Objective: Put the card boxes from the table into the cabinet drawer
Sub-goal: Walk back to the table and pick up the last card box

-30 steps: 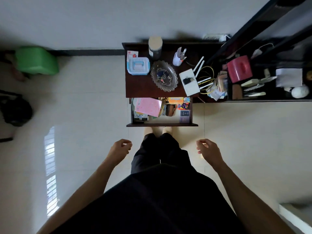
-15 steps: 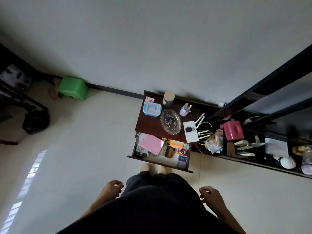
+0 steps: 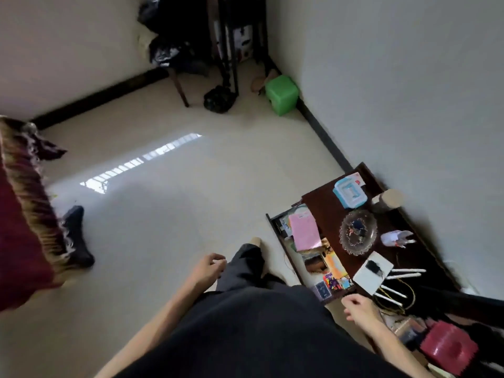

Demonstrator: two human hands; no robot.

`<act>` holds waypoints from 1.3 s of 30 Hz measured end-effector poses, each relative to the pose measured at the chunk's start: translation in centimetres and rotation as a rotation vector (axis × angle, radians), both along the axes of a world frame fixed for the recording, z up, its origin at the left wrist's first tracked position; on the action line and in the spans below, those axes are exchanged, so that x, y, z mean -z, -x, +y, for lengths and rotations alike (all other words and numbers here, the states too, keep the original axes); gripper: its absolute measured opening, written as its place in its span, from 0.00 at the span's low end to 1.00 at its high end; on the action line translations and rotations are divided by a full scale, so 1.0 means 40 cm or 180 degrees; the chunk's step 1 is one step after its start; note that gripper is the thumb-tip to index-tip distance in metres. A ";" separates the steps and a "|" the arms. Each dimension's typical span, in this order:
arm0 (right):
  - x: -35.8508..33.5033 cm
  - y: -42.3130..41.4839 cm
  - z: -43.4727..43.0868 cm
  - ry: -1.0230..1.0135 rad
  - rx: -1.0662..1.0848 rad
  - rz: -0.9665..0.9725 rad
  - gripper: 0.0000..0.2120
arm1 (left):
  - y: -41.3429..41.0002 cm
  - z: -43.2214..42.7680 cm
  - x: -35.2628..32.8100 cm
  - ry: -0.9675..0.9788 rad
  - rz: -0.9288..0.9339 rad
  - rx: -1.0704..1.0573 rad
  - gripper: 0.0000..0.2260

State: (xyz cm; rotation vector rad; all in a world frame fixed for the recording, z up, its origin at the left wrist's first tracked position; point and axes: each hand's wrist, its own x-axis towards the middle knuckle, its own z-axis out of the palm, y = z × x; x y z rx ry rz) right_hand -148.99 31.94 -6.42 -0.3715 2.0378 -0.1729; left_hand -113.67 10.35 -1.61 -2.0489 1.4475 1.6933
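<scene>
The dark wooden cabinet [image 3: 327, 214] stands against the wall at the right, and its drawer [image 3: 276, 227] is pulled out. In the drawer lie a pink sheet [image 3: 304, 230], colourful packets and a small dark blue card box [image 3: 323, 290] at the near end. My left hand [image 3: 208, 268] hangs beside my thigh, fingers loosely curled, holding nothing. My right hand [image 3: 360, 309] hangs just in front of the drawer's near corner, also holding nothing. A red fringed cloth [image 3: 24, 227] covers furniture at the left edge. No card boxes show on it.
On the cabinet top sit a blue lidded box [image 3: 350, 192], a jar [image 3: 387, 200], a glass dish [image 3: 357, 231] and a white router [image 3: 372, 275]. A red tissue box [image 3: 448, 347] is at lower right. A green stool [image 3: 281, 94], black bag [image 3: 219, 99] and dark sock [image 3: 76, 238] lie on the floor.
The view has swung to the left, so the cabinet has slid to the right edge and the red-covered furniture has come into sight. Both hands stay low and hold nothing.
</scene>
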 end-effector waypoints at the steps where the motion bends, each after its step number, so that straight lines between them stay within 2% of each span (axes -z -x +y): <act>1: 0.002 -0.002 -0.017 -0.0049 -0.0245 -0.0001 0.05 | -0.035 0.051 -0.010 -0.0043 -0.0001 -0.0163 0.10; 5: 0.033 -0.042 -0.094 -0.0048 -0.1039 -0.0049 0.06 | -0.170 0.270 -0.025 -0.0279 -0.0031 -0.1074 0.06; 9: 0.041 -0.161 -0.189 -0.0077 -0.1907 -0.0168 0.07 | -0.304 0.484 -0.010 -0.0478 -0.0175 -0.1936 0.07; 16: 0.027 -0.543 -0.325 -0.0005 -0.3315 -0.0391 0.06 | -0.463 0.842 0.059 -0.0567 0.0012 -0.3788 0.06; 19: 0.018 -0.732 -0.363 0.0047 -0.3603 -0.0467 0.06 | -0.529 0.972 0.101 -0.0773 -0.0009 -0.4089 0.05; 23: -0.010 -0.994 -0.394 0.0218 -0.3997 -0.0469 0.06 | -0.667 1.090 0.159 -0.1124 0.0122 -0.4448 0.11; 26: -0.036 -1.134 -0.403 0.0227 -0.4187 -0.0439 0.06 | -0.759 1.120 0.132 -0.1114 0.0067 -0.4333 0.06; 29: -0.042 -1.235 -0.406 0.0132 -0.4325 -0.0433 0.07 | -0.870 1.080 0.091 -0.0855 -0.0055 -0.4613 0.07; 35: -0.005 -1.421 -0.466 -0.0098 -0.4778 -0.0224 0.07 | -1.129 0.951 0.066 -0.0275 0.0085 -0.5139 0.05; 39: 0.024 -1.593 -0.540 -0.0203 -0.5096 -0.0215 0.07 | -1.274 0.895 0.061 -0.0090 -0.0022 -0.5383 0.05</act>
